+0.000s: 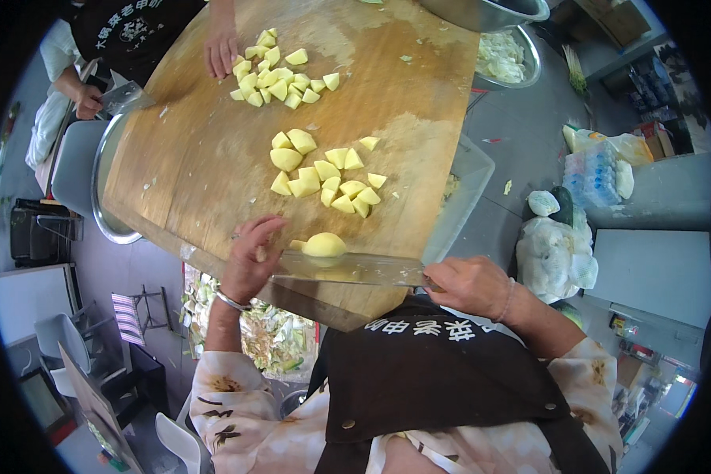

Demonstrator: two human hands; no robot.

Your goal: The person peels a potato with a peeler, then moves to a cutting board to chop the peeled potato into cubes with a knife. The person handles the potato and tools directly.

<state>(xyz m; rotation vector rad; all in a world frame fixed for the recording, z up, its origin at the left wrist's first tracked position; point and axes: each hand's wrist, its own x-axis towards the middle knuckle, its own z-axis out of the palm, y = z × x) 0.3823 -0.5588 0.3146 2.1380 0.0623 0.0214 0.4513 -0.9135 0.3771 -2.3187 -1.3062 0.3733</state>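
My right hand (471,287) is closed around the handle of a cleaver (355,269), whose broad blade lies low and nearly flat near the board's front edge. Just beyond the blade sits a peeled potato piece (324,244), with a smaller bit at its left end. My left hand (255,249) is raised at the left of the potato, fingers curled and apart, holding nothing. Farther off on the wooden board (201,178) lies a loose group of potato chunks (326,172). A second heap of potato chunks (278,77) is behind it.
A co-worker's hand (220,53) rests beside the far heap; their other hand holds a cleaver (124,98) at the board's left edge. A metal basin (98,178) stands at left, a bowl of cut cabbage (500,56) at far right. Vegetable scraps (272,338) lie below the board.
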